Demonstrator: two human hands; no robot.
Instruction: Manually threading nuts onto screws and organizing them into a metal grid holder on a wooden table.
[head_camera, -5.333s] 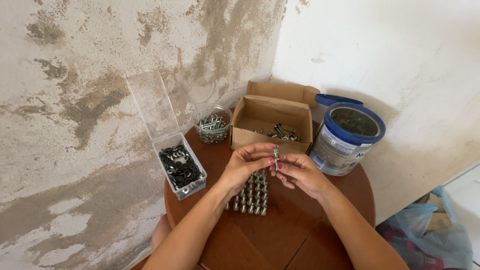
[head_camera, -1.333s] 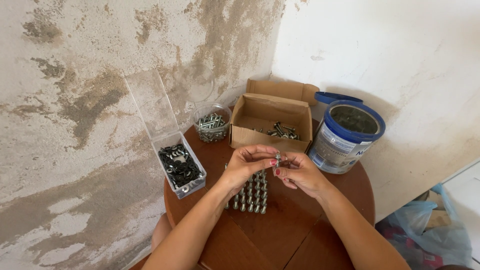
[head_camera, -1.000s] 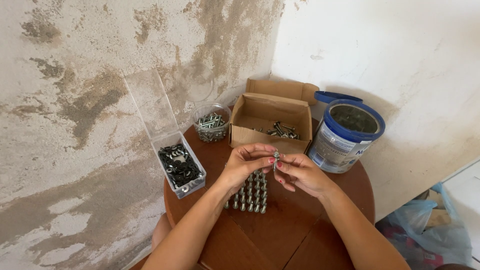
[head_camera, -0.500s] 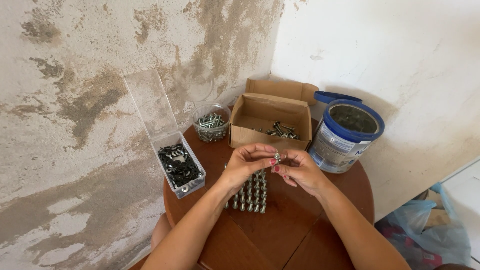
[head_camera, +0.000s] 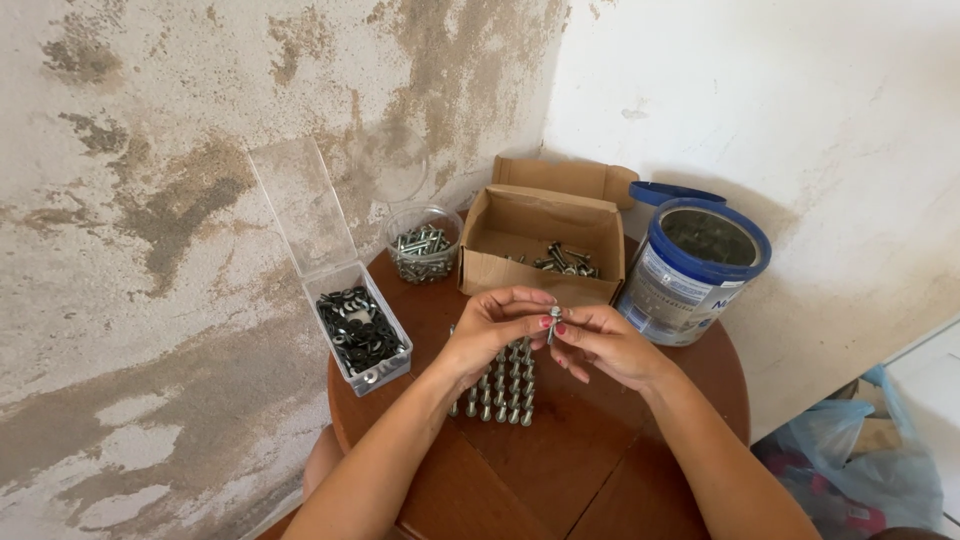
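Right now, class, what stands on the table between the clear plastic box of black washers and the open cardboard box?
In the head view, a small round clear tub of bolts stands between the plastic box and the cardboard box.

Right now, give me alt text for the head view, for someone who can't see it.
Left hand and right hand pinch one small bolt above rows of upright bolts on a round wooden table. Behind stand a clear box of black washers, a cardboard box and a blue-rimmed tin.
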